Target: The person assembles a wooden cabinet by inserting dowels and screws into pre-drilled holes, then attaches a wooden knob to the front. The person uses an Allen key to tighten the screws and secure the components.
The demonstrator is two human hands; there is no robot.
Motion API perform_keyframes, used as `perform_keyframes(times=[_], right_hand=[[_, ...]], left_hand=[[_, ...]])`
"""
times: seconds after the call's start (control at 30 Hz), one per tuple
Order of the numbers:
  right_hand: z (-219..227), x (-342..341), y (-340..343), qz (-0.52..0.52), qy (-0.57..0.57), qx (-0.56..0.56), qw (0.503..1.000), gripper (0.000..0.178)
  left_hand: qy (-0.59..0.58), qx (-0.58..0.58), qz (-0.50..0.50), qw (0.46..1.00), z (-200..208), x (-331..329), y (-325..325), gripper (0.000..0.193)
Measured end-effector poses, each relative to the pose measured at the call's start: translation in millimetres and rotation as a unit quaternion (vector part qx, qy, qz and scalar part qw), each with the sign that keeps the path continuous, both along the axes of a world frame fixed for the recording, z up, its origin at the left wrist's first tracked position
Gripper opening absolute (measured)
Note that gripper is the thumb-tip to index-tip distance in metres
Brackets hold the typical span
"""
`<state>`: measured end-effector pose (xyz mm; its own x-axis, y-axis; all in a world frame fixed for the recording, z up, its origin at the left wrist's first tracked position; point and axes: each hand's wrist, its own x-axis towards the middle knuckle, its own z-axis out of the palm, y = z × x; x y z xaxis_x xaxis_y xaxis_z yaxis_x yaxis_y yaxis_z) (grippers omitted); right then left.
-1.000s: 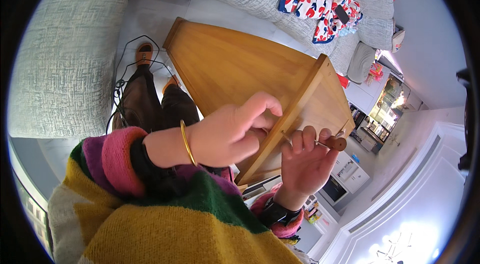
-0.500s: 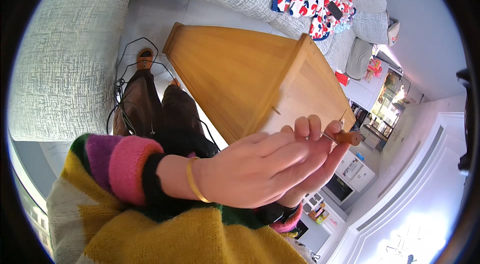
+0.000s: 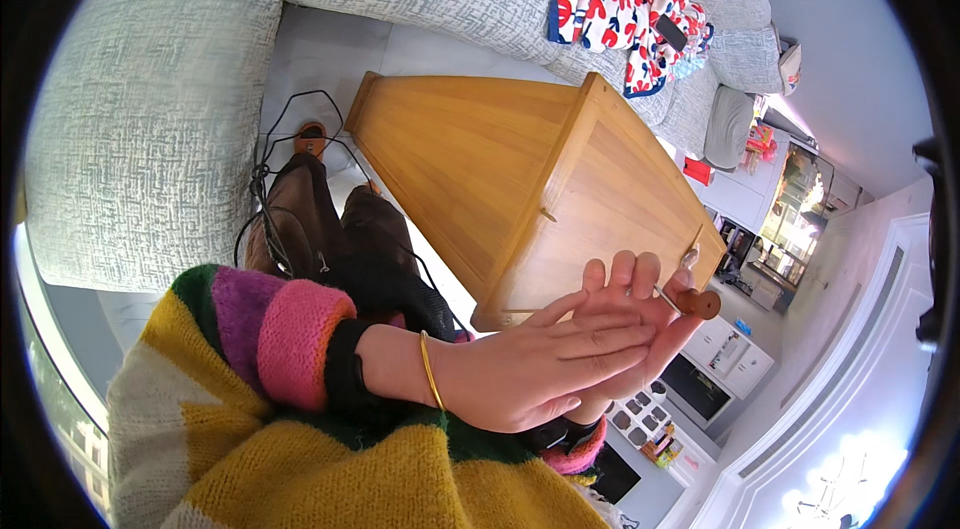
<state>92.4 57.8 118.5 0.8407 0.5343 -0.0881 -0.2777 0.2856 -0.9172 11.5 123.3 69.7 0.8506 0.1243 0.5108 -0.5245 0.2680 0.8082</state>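
Observation:
My left hand (image 3: 560,364), with a gold bangle at the wrist, lies flat with fingers stretched across the palm of my right hand (image 3: 640,314). Near its outer fingers, my right hand holds a brown wooden knob (image 3: 704,305) with a thin metal shank (image 3: 667,300); its other fingers point up. Whether anything lies between the palms is hidden. Just beyond both hands, a wooden cabinet (image 3: 470,144) rests tilted. A small peg (image 3: 548,215) sticks out at its panel edge, and a pale knob-like piece (image 3: 692,254) shows at its far right side.
A grey sofa (image 3: 150,109) wraps round the left and back. On it lie a patterned garment (image 3: 600,4) and a black phone (image 3: 671,32). Black cables (image 3: 262,172) hang by my legs (image 3: 300,204). White cabinets (image 3: 735,359) stand at the right.
My left hand has turned flatter and its fingers have spread out over the right palm. The right fingers have straightened upward. The view has shifted slightly.

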Motion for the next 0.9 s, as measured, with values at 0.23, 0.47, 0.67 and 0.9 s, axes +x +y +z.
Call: perform_keyframes(times=[0.23,0.47,0.67,0.9], right_hand=[[-7.0,11.4,-9.8,0.037,0.091,-0.046,0.994,0.023],[-19.8,13.3,-9.7,0.021,-0.014,-0.234,0.972,0.026],[-21.9,5.5,-3.6,0.007,-0.318,-0.453,0.833,0.016],[-13.6,3.1,8.7,0.061,-0.411,-0.52,0.747,0.015]], left_hand=[[0.004,-0.081,0.069,0.994,-34.6,-15.4,46.2,0.021],[0.288,-0.108,0.087,0.948,-60.1,10.4,53.9,0.052],[0.286,-0.291,0.013,0.913,-62.1,24.5,51.1,0.028],[0.297,-0.309,0.008,0.903,-61.4,20.9,49.9,0.031]])
